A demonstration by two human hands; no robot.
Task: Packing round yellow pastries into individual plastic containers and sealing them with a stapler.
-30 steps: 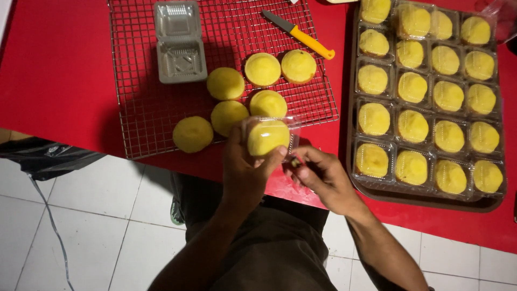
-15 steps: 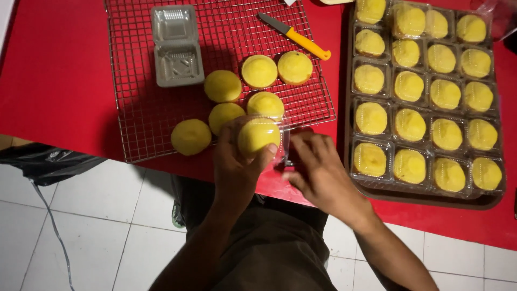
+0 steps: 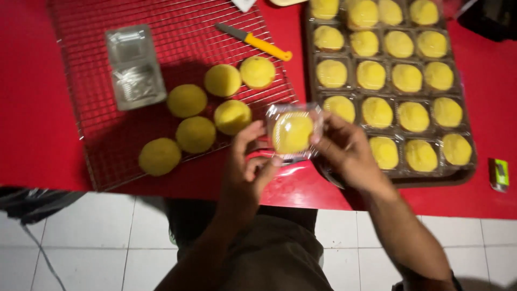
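Both hands hold a small clear plastic box (image 3: 293, 131) with one round yellow cake inside, above the front edge of the red table (image 3: 32, 134). My left hand (image 3: 247, 167) grips its left and lower side. My right hand (image 3: 344, 148) grips its right side. Several bare yellow cakes (image 3: 186, 101) lie on a wire cooling rack (image 3: 107, 156) to the left. A dark tray (image 3: 468, 175) on the right is packed with several boxed yellow cakes (image 3: 413, 116).
An empty clear plastic box (image 3: 134, 67) lies open on the rack's far left. A knife with an orange handle (image 3: 265, 47) rests at the rack's far edge. A small green object (image 3: 499, 173) sits at the far right. White tiled floor shows below the table edge.
The boxed cake has moved right and away from the rack, toward the tray, with both hands now around it. The camera view has shifted left.
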